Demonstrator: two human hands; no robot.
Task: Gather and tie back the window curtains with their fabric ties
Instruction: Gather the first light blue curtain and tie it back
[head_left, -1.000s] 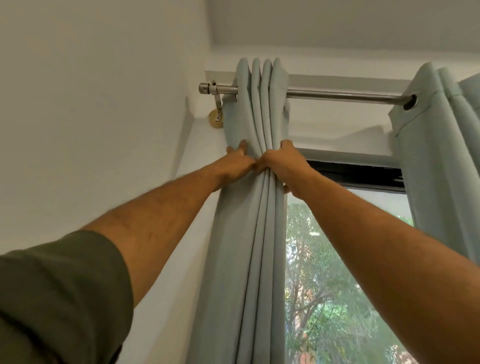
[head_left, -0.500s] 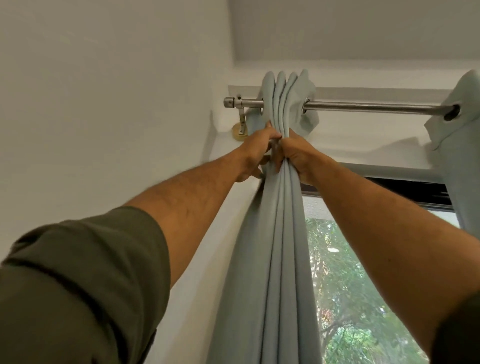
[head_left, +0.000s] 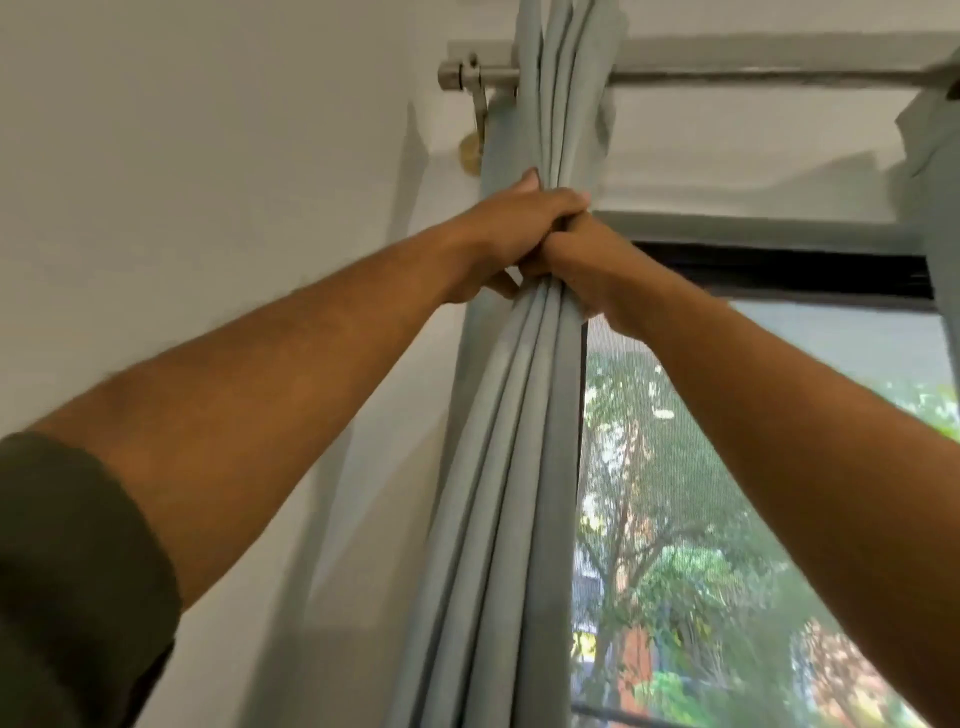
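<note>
Pale blue-grey cloth, the left curtain, hangs from the metal rod and is bunched into a narrow column of folds against the left edge of the window. Both hands clamp that column high up, a little below the rod. The left hand wraps it from the wall side, fingers curled over the front of the folds, thumb underneath. The right hand grips from the window side, just below and touching the left, its fingers hidden behind the cloth, so how far they close round cannot be told (the wrist angle suggests a full grasp).

Holding this high probably serves to squeeze the pleats together where they spread off the rod, so the bundle stays tight lower down, where a tie would go. No fabric tie shows here; it may hang lower or behind the folds.

A second curtain shows at the right edge, its top corner drooping from the rod, not yet gathered. My reading is that the gathering step is under way and the tying has not begun.
</note>
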